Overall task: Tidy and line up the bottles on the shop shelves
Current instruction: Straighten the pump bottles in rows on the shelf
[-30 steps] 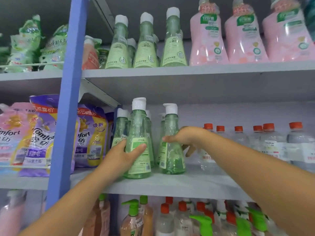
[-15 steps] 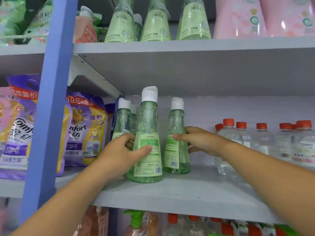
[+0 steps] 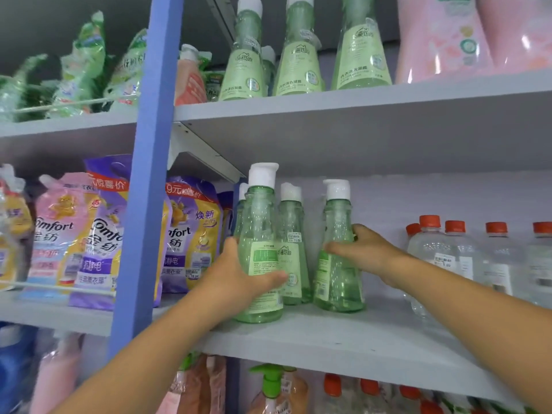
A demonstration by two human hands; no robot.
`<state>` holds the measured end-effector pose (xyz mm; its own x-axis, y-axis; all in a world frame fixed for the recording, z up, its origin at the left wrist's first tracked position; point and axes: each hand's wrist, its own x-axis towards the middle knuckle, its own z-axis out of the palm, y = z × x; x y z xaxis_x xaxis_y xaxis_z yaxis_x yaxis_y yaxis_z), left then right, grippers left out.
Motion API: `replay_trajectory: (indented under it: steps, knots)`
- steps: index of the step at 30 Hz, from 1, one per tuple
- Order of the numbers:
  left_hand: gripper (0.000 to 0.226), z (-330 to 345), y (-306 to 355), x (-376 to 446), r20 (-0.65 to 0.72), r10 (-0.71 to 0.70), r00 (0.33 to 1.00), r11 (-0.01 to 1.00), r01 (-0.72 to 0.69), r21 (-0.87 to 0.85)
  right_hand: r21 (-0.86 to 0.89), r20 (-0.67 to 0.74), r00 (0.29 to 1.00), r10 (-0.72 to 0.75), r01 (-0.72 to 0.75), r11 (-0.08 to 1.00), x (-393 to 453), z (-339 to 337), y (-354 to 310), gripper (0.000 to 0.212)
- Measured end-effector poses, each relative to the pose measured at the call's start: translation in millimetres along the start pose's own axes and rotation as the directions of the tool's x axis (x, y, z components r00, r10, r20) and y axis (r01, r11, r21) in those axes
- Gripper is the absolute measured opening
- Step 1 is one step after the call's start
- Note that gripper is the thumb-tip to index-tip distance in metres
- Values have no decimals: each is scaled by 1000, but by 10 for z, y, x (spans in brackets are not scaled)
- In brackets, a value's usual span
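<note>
On the middle shelf stand several green cone-shaped bottles with white caps. My left hand grips the front green bottle near the shelf's front edge, its back label facing me. My right hand holds the right green bottle from its right side; that bottle stands upright a little further back. Between them a third green bottle stands behind, and one more cap peeks out at the far left of the group.
Clear bottles with orange caps fill the shelf's right side. Comfort refill pouches sit left of the blue upright post. More green bottles and pink bottles stand on the upper shelf; pump bottles below.
The two held bottles have drawn apart, showing a third bottle between them. My right hand moved its bottle to the right; my left hand keeps the front bottle near the shelf edge.
</note>
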<state>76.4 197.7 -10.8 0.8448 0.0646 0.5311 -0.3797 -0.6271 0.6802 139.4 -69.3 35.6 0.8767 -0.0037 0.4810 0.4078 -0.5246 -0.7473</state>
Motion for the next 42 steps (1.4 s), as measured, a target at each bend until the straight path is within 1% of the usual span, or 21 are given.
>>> replay_trajectory:
  steps: [3,4,6,8,10,12,14,16,17,19,20,22,23,25,28,30,32,35,37,40,42]
  knots:
    - [123,-77,-60,-29,-157,-34,987,996,46,72,-104,-53,998,25,-31,994,-47,88,-46,71]
    - [119,-92,-65,-41,-166,-44,985,996,55,64,-100,-51,998,47,-52,994,-57,98,-82,67]
    - [101,-142,-91,-48,-124,-90,988,996,93,18,25,4,997,71,-71,997,-56,72,-143,46]
    - [82,-218,-152,-44,-71,-104,992,995,104,-9,119,50,998,32,-37,992,-66,8,-173,26]
    - [59,-283,-213,-50,-62,-116,991,993,114,-35,137,64,998,-13,4,991,-83,-34,-164,16]
    - [48,-282,-187,-98,-90,-135,987,989,129,-67,105,24,999,-22,20,994,-79,-6,-157,13]
    - [49,-239,-197,-92,-135,-128,983,991,120,-65,27,-49,999,-23,25,999,-37,54,-159,13]
    - [53,-214,-202,-56,-161,-122,979,991,112,-73,-40,-87,996,-20,17,999,-4,98,-163,20]
    - [60,-215,-219,-29,-151,-121,981,991,111,-74,-71,-96,995,-22,16,997,5,110,-157,26]
    - [92,-241,-246,6,-127,-139,982,988,130,-78,-104,-118,992,-36,24,994,15,113,-132,39]
    - [101,-248,-258,9,-120,-153,981,986,144,-83,-104,-128,991,-43,30,994,15,109,-119,46]
    - [100,-257,-295,8,-104,-159,982,986,152,-76,-82,-112,993,-43,34,996,31,96,-87,54]
    - [94,-255,-311,6,-87,-167,982,985,161,-66,-53,-85,996,-31,26,998,47,84,-78,53]
    - [86,-242,-336,6,-72,-172,983,985,169,-44,41,-9,1000,-3,4,999,70,49,-69,39]
    - [87,-220,-347,5,-106,-169,980,985,164,-49,99,30,999,-22,19,995,86,-8,-48,25]
    - [92,-213,-351,-22,-158,-163,974,986,158,-45,61,-37,999,-35,37,997,82,-2,-42,27]
    - [89,-222,-364,-44,-217,-156,964,987,159,-5,3,-98,994,-47,47,999,89,40,-50,37]
    - [82,-236,-372,-25,-228,-162,960,984,175,39,-37,-107,993,-41,38,999,98,80,-52,51]
    - [90,-239,-376,-23,-198,-167,966,983,179,48,-44,-84,995,-45,42,998,95,80,-51,49]
    - [106,-250,-390,-20,-171,-173,970,983,182,39,28,10,999,-31,31,999,90,61,-25,31]
    - [108,-256,-395,-18,-164,-176,971,982,184,31,50,41,999,-21,19,999,90,39,-15,26]
